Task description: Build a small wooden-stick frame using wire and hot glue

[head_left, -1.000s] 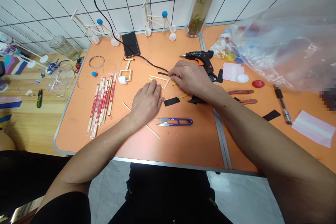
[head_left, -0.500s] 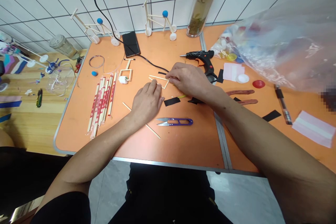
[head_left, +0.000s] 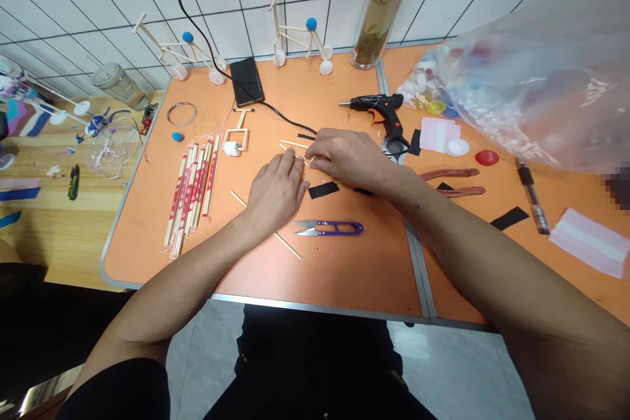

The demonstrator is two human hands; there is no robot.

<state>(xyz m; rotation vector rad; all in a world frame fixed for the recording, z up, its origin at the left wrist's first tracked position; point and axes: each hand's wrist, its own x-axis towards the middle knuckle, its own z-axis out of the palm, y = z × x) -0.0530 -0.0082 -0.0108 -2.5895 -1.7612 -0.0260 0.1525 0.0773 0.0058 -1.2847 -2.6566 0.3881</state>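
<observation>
Right in the middle of the orange desk (head_left: 344, 275), left fingers (head_left: 290, 165) pressed together and lying across a little frame of thin wooden sticks (head_left: 294, 144), right fingers (head_left: 319, 156) curled over its near end. Any actual pinch hidden behind the knuckles, so can't tell. Frame flat on the desk between both hands, joints too small to judge, so one careless nudge could mean sticks sliding out of line. Loose long stick (head_left: 288, 246) just under the left wrist, easy to knock with a forearm shift. Purple-handled thread snips (head_left: 329, 228) close by, points aimed at that stick, so worth watching those tips. Black cable (head_left: 288, 121) running just behind the frame, a possible snag. Hot glue gun (head_left: 378, 105) right past the right hand, a burn risk if hot, no way to tell from here. Chopsticks in printed paper sleeves (head_left: 191, 190) off to the left, plastic bag (head_left: 531, 79) hanging over the right side and blocking part of the desk.
</observation>
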